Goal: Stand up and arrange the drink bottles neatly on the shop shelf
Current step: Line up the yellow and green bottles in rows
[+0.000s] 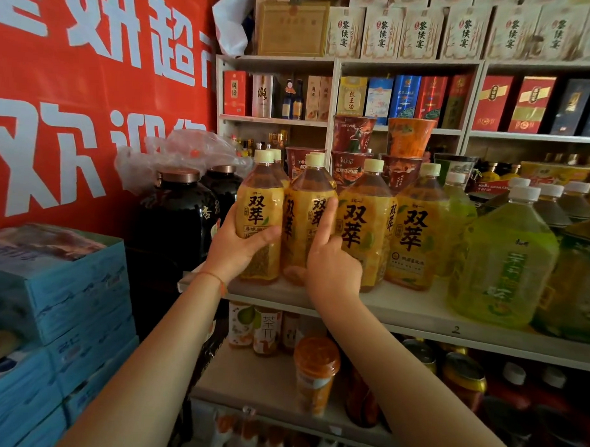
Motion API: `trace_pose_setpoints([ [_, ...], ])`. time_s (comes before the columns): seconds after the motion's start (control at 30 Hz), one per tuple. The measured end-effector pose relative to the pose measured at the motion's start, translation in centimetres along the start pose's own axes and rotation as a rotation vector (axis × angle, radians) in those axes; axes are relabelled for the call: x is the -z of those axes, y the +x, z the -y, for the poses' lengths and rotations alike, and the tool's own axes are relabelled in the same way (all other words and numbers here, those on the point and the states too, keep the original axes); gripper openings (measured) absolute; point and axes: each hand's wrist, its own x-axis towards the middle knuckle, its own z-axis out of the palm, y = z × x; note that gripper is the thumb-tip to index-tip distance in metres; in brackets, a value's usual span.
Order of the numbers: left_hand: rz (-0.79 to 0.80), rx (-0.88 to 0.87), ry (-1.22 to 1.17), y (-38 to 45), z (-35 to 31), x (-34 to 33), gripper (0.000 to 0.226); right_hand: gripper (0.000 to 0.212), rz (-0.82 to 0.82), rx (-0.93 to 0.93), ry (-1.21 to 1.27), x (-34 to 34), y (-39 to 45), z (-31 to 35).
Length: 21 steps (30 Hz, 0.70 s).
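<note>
1. Four yellow tea bottles stand upright in a row at the front left of the shelf (pixel 417 314).
2. The left hand (pixel 239 244) wraps the leftmost bottle (pixel 258 218), fingers (pixel 265 234) clamped across its label.
3. The right hand (pixel 332 268) rests on the second bottle (pixel 302 223), fingers (pixel 327 217) together and stretched up its front, gripping nothing.
4. The third bottle (pixel 363 225) and fourth bottle (pixel 413 230) stand just beside, touching.
5. Green jugs (pixel 503 260) stand to their right.
</note>
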Motion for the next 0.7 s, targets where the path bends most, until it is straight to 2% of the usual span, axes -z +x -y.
trace_pose_setpoints([
  [0.1,0.004,0.004,0.041,-0.1,0.0,0.2,0.095,0.133,0.035,0.018,0.070,0.0,0.6,-0.1],
  [0.17,-0.081,-0.049,0.164,-0.6,0.0,0.0,0.105,0.112,-0.014,0.049,0.156,0.4,0.5,-0.9],
  [0.2,-0.187,-0.131,0.262,-0.9,0.0,-0.4,0.104,0.094,-0.144,0.057,0.223,0.6,0.5,-1.7],
  [0.27,-0.430,-0.408,0.477,-1.9,-0.8,-1.6,0.092,0.061,-0.449,0.008,0.339,1.5,0.5,-3.6],
  [0.3,-0.498,-0.563,0.558,-2.3,-1.7,-2.5,0.082,0.056,-0.500,-0.048,0.361,2.0,0.5,-4.8],
  [0.33,-0.511,-0.699,0.629,-2.6,-2.7,-3.6,0.074,0.060,-0.451,-0.122,0.359,2.5,0.6,-6.1],
  [0.4,-0.442,-0.826,0.771,-2.8,-4.1,-5.9,0.068,0.082,-0.147,-0.260,0.306,2.4,1.1,-8.5],
  [0.47,-0.351,-0.762,0.887,-2.3,-4.7,-7.7,0.073,0.093,0.187,-0.313,0.401,1.7,1.4,-9.9],
  [0.5,-0.321,-0.691,0.941,-1.8,-4.9,-8.3,0.076,0.093,0.287,-0.327,0.500,1.2,1.5,-10.3],
  [0.6,-0.300,-0.525,1.078,-0.6,-5.1,-8.7,0.081,0.088,0.311,-0.321,0.558,0.1,1.7,-9.7],
  [0.7,-0.305,-0.534,1.134,0.1,-5.0,-8.7,0.072,0.083,0.247,-0.317,0.429,-0.2,2.5,-8.1],
])
